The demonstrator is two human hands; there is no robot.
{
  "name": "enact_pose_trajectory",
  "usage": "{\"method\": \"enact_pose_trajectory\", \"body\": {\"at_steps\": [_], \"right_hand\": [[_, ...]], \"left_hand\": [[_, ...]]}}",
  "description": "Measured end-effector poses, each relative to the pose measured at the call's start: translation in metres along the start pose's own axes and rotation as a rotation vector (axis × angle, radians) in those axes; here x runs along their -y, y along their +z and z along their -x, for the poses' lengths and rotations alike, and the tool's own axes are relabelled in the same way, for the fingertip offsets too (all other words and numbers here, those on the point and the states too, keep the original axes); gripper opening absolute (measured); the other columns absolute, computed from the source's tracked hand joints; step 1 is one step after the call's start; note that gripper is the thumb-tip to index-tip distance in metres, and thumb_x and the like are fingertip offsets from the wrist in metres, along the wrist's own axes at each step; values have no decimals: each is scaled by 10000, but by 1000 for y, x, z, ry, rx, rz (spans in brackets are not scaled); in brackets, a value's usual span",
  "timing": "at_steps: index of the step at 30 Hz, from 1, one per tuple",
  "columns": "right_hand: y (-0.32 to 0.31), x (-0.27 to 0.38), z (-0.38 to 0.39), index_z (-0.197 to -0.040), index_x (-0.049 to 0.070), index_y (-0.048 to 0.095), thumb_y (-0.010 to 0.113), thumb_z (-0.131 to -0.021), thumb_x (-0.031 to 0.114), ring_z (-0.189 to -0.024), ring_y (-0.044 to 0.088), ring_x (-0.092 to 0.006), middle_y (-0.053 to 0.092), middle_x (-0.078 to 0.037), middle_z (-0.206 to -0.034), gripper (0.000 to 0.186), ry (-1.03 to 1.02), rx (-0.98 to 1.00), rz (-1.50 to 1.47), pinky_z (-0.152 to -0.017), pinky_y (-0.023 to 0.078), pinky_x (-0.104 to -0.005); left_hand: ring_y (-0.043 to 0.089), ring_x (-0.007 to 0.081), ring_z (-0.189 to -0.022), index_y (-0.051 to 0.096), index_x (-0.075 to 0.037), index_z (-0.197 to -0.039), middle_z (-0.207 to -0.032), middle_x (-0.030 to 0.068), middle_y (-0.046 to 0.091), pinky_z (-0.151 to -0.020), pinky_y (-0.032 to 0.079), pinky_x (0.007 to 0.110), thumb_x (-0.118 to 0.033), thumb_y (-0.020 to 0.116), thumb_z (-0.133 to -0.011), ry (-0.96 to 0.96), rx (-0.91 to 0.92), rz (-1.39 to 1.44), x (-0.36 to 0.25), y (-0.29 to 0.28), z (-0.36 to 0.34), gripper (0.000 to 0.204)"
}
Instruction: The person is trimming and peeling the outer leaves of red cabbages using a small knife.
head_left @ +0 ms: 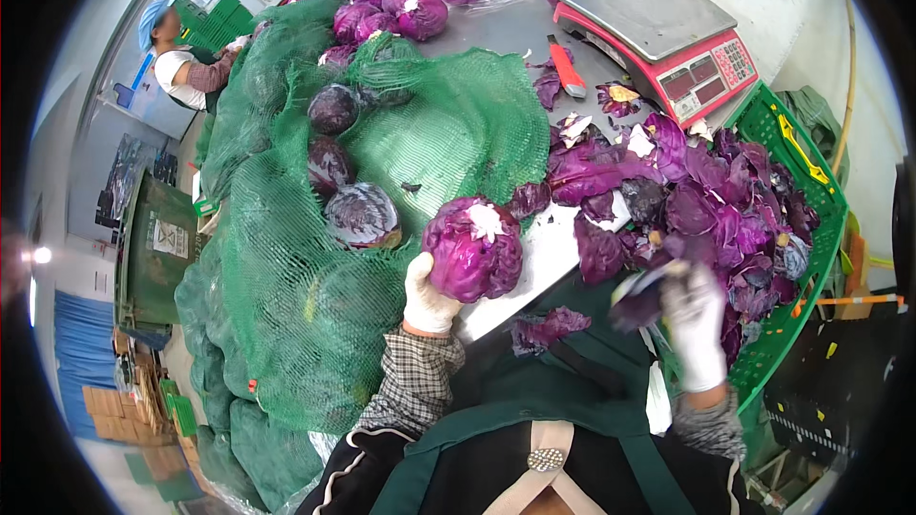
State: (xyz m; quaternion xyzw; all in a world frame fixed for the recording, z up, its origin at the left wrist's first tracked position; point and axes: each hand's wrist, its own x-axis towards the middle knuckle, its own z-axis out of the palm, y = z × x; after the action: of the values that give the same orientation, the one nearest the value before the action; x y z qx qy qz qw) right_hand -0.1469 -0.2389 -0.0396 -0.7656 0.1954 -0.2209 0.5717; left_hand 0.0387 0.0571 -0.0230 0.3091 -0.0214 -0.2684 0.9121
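Observation:
In its white glove, my left hand [426,303] is closed around the lower left side of a trimmed red cabbage [469,262], whose pale cut stem faces up. My right hand [697,329], also gloved in white and smeared by motion, grips a dark purple cabbage leaf [637,305] beside the heap of loose leaves [701,200]. Another torn leaf [549,329] lies against my dark green apron, just below the cabbage. Several untrimmed red cabbages [363,216] rest in the opened green mesh sack [448,124] left of my left hand.
A red-edged scale [644,10] stands at the far right, with a red-handled knife [567,67] beside it. Leaves fill a green crate [797,296] on the right. Trimmed cabbages [420,16] sit at the back. Full mesh sacks [272,458] line the left; a co-worker [186,67] stands beyond.

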Motion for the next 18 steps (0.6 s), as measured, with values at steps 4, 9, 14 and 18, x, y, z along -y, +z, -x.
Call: {"method": "enact_pose_trajectory", "body": {"at_steps": [4,9,14,18], "right_hand": [[-34,60,-51,-1212,12,563,633,-831,37,-1028,578,-298,601,-145,-1092,388,-442,-339,672,-916,459,-357],[65,96,-44,-1096,21,592,805,-727,248,-964,607,-302,627,-150,-1018,482,-442,247,31,-815,498,-346],[106,72,-54,-1003,28,591,743,-775,206,-841,608,-308,588,-124,-923,327,-382,318,71,-753,517,-336],[116,59,-58,-952,34,606,654,-818,95,-798,596,-275,583,-99,-888,155,-634,223,199,-664,505,-327]], "left_hand": [[508,293,-1199,377,-10,-1371,-1299,150,517,-1051,392,454,-372,772,-706,62,79,-224,6,19,-7,854],[514,263,-1188,292,31,-1406,-1292,163,502,-1040,407,390,-222,840,-651,231,108,-556,22,43,-4,966],[512,244,-1177,315,32,-1395,-1279,149,494,-1039,397,376,-97,824,-635,267,89,-682,30,37,-4,924],[518,245,-1174,320,30,-1392,-1282,155,493,-1026,410,371,-99,824,-638,292,99,-744,29,30,-9,916]]}}
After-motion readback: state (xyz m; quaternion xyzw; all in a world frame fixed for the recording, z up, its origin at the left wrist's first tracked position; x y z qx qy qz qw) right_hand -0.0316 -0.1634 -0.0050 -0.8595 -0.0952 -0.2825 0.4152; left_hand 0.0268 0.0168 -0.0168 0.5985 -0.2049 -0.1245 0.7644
